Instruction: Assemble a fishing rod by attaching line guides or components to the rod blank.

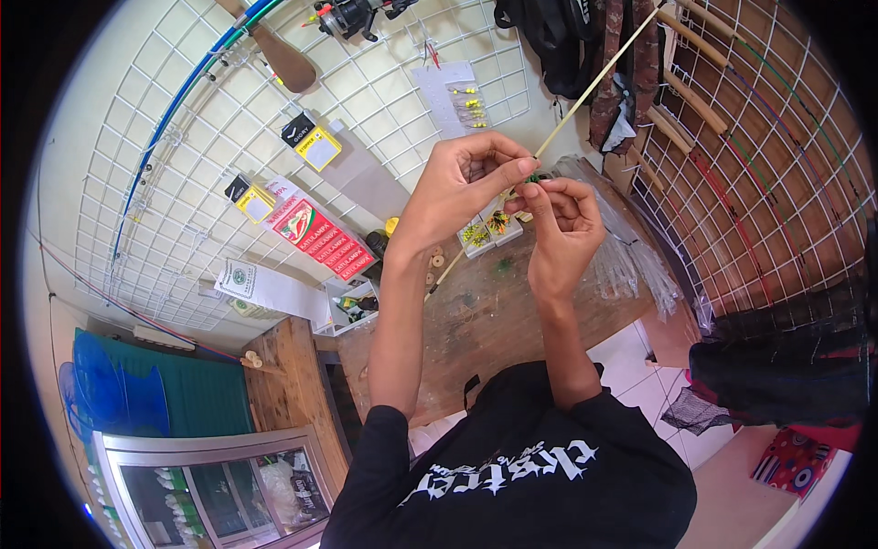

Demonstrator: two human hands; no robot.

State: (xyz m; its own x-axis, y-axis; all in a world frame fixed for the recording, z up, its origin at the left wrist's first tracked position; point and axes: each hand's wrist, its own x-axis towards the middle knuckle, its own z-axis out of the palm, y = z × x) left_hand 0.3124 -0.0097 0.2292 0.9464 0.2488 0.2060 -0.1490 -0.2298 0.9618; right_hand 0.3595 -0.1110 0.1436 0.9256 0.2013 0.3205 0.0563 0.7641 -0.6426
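Note:
A thin, pale yellow rod [590, 91] runs slantwise from the upper right, through my hands, down to the tabletop. Thumb and forefinger of my left hand [462, 188] pinch it above the table. Close beside it, my right hand [565, 224] is closed, its thumb and fingertips pressed together at the rod. Something small and dark green [533, 179] shows between the two hands; it is too small to name. Beneath them, a white compartment tray [498, 240] on the wooden table [485, 316] holds small yellow, green and orange pieces.
Clear plastic sleeves [631, 265] lie along the table's right side. A white open box [343, 320] with small items stands at the left. White wire grids hold packaged tackle, a fishing reel [347, 16] and, at right, rods with cork handles [695, 101]. A glass display case [219, 494] is at lower left.

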